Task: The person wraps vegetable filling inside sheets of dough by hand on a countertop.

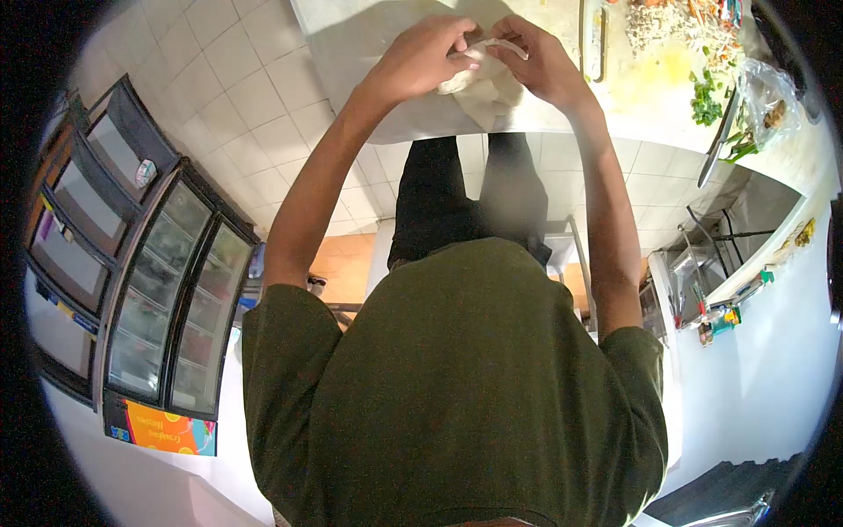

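A pale, limp sheet (pixel 487 95), cloth or bag I cannot tell, hangs bunched between my two hands over the near part of the white counter (pixel 351 26). My left hand (pixel 428 54) pinches its upper left part with thumb and fingers. On the other side, my right hand (pixel 537 63) has its fingers curled round the upper right edge, where a thin strip of the sheet sticks out. Both hands are close together, and some fingertips are hidden behind the folds.
Right of my hands, chopped pale shreds (pixel 659 28) and chopped greens (pixel 705 101) lie on a light surface. A long knife (pixel 722 136) points past the counter's edge, beside a clear plastic bag (pixel 766 98). A glass-door fridge (pixel 162 290) stands at left.
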`<state>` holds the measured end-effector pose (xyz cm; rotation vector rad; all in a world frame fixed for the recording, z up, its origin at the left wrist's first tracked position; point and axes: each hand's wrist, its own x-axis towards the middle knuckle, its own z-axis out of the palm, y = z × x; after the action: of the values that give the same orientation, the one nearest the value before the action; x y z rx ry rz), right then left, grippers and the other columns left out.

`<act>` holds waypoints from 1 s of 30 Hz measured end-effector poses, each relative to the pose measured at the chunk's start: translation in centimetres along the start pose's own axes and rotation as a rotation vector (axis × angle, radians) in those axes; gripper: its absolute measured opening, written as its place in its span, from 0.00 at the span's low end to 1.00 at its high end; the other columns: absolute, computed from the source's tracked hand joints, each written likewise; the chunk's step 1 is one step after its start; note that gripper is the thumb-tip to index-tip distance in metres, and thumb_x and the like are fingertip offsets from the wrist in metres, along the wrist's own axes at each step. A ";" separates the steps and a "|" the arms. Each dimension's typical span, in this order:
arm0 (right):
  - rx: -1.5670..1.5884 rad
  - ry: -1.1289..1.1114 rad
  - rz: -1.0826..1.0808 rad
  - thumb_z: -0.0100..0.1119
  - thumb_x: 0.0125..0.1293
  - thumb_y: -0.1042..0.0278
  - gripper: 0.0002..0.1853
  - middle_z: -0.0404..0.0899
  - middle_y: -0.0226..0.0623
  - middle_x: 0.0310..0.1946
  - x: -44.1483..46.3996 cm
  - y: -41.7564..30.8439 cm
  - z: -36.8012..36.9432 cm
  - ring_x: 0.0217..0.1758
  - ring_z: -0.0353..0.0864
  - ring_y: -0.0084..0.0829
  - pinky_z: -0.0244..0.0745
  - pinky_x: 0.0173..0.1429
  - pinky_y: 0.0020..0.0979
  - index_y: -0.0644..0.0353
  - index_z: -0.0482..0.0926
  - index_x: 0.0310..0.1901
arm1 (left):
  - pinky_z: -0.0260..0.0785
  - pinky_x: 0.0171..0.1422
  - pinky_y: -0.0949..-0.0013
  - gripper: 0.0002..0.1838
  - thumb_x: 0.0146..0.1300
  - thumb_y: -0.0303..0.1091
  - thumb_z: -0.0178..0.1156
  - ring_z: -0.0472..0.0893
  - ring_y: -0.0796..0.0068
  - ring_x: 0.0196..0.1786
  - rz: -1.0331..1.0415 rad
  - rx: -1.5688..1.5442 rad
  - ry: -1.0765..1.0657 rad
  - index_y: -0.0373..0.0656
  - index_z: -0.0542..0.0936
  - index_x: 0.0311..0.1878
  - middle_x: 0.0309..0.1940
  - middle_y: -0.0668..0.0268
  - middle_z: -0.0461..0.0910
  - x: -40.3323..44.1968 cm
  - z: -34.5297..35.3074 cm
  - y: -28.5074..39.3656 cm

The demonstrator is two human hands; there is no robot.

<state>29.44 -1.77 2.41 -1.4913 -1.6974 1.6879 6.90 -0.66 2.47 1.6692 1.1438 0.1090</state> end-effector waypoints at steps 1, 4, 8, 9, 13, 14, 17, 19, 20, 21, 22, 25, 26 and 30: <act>0.055 -0.030 -0.026 0.63 0.70 0.71 0.12 0.83 0.43 0.45 -0.1 0.1 -0.1 0.52 0.83 0.37 0.78 0.57 0.35 0.66 0.78 0.52 | 0.71 0.60 0.54 0.23 0.60 0.39 0.70 0.80 0.52 0.53 0.039 0.054 -0.015 0.38 0.78 0.55 0.47 0.54 0.81 0.2 0.0 0.1; 0.187 -0.086 -0.059 0.62 0.73 0.74 0.09 0.83 0.35 0.44 -0.5 0.2 -0.4 0.52 0.82 0.27 0.77 0.58 0.32 0.64 0.78 0.52 | 0.71 0.60 0.53 0.21 0.59 0.37 0.70 0.80 0.49 0.54 0.180 0.148 0.013 0.38 0.77 0.52 0.43 0.52 0.81 0.7 0.6 0.1; 0.232 -0.099 0.052 0.63 0.72 0.76 0.08 0.83 0.29 0.46 -2.0 -0.2 -0.7 0.54 0.81 0.23 0.78 0.63 0.33 0.61 0.79 0.51 | 0.73 0.62 0.56 0.24 0.60 0.38 0.72 0.82 0.52 0.55 0.115 -0.067 -0.069 0.38 0.76 0.55 0.48 0.51 0.82 0.2 1.5 -0.1; 0.232 -0.107 0.089 0.63 0.72 0.76 0.08 0.83 0.29 0.47 -2.3 0.0 -0.8 0.55 0.81 0.23 0.78 0.63 0.33 0.61 0.79 0.51 | 0.73 0.63 0.58 0.25 0.61 0.39 0.72 0.83 0.54 0.56 0.023 -0.163 -0.168 0.38 0.76 0.57 0.50 0.51 0.82 0.2 1.4 0.2; 0.447 -0.119 0.037 0.61 0.72 0.80 0.08 0.83 0.29 0.48 -2.8 0.8 -1.1 0.56 0.81 0.23 0.78 0.65 0.31 0.62 0.79 0.50 | 0.72 0.64 0.60 0.28 0.62 0.41 0.73 0.83 0.58 0.57 0.077 -0.323 -0.215 0.38 0.75 0.60 0.55 0.52 0.82 0.8 2.1 -0.1; 0.442 -0.126 0.048 0.61 0.72 0.80 0.08 0.83 0.29 0.48 -2.8 1.1 -1.2 0.56 0.81 0.23 0.78 0.65 0.31 0.62 0.79 0.50 | 0.73 0.64 0.61 0.29 0.63 0.42 0.73 0.83 0.59 0.57 0.113 -0.347 -0.241 0.37 0.75 0.60 0.55 0.52 0.83 1.4 2.5 -0.6; 0.440 -0.127 0.065 0.61 0.72 0.79 0.07 0.83 0.29 0.47 -2.6 1.6 -1.6 0.55 0.81 0.22 0.78 0.65 0.30 0.62 0.79 0.50 | 0.73 0.63 0.62 0.29 0.64 0.44 0.71 0.83 0.61 0.57 0.134 -0.300 -0.339 0.36 0.75 0.62 0.55 0.52 0.83 2.1 2.1 -0.3; 0.471 -0.104 0.059 0.62 0.73 0.78 0.06 0.83 0.29 0.46 -2.5 1.9 -1.6 0.55 0.82 0.22 0.77 0.64 0.29 0.62 0.80 0.49 | 0.73 0.62 0.63 0.30 0.66 0.45 0.70 0.82 0.62 0.56 0.102 -0.239 -0.399 0.36 0.74 0.63 0.54 0.53 0.83 2.2 1.6 0.1; 0.462 -0.075 0.048 0.63 0.73 0.76 0.06 0.83 0.29 0.45 -2.5 2.0 -1.4 0.53 0.81 0.22 0.77 0.61 0.28 0.62 0.80 0.49 | 0.72 0.62 0.64 0.30 0.66 0.45 0.69 0.82 0.63 0.55 0.079 -0.211 -0.419 0.36 0.74 0.63 0.54 0.53 0.83 2.2 1.3 0.3; 0.452 -0.046 0.035 0.63 0.73 0.74 0.06 0.83 0.29 0.43 -2.4 1.8 -1.2 0.51 0.81 0.21 0.77 0.58 0.28 0.63 0.80 0.49 | 0.72 0.62 0.64 0.30 0.67 0.46 0.69 0.82 0.64 0.54 0.058 -0.182 -0.440 0.36 0.74 0.64 0.54 0.53 0.83 2.2 1.2 0.3; 0.440 -0.014 0.024 0.64 0.73 0.73 0.07 0.83 0.29 0.41 -2.3 1.5 -1.1 0.49 0.81 0.20 0.76 0.55 0.27 0.64 0.81 0.49 | 0.72 0.61 0.63 0.30 0.67 0.45 0.69 0.82 0.64 0.55 0.035 -0.175 -0.458 0.35 0.74 0.64 0.53 0.53 0.83 2.3 1.3 0.2; 0.291 0.018 0.133 0.63 0.75 0.68 0.09 0.84 0.30 0.41 -2.6 0.1 -1.7 0.47 0.81 0.21 0.77 0.54 0.27 0.63 0.81 0.50 | 0.72 0.61 0.63 0.29 0.67 0.43 0.68 0.82 0.66 0.54 -0.009 -0.249 -0.487 0.34 0.74 0.64 0.54 0.55 0.83 2.2 2.7 -1.4; 0.278 0.080 0.120 0.62 0.76 0.67 0.10 0.84 0.31 0.43 -2.8 0.7 -2.0 0.49 0.82 0.22 0.77 0.57 0.27 0.63 0.81 0.52 | 0.72 0.62 0.65 0.29 0.68 0.43 0.68 0.81 0.70 0.54 -0.007 -0.337 -0.476 0.34 0.74 0.65 0.54 0.57 0.83 1.8 3.4 -2.3; 0.494 0.386 0.133 0.58 0.78 0.62 0.14 0.85 0.37 0.45 -5.2 2.8 -3.8 0.49 0.85 0.29 0.79 0.59 0.32 0.63 0.81 0.54 | 0.72 0.64 0.66 0.28 0.70 0.41 0.67 0.80 0.74 0.55 -0.048 -0.593 -0.409 0.36 0.72 0.67 0.56 0.64 0.82 0.4 3.4 -2.1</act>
<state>35.78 -4.60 3.12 -1.5708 -0.9208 1.5951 7.74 -2.79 -0.87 1.0707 0.7425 0.0634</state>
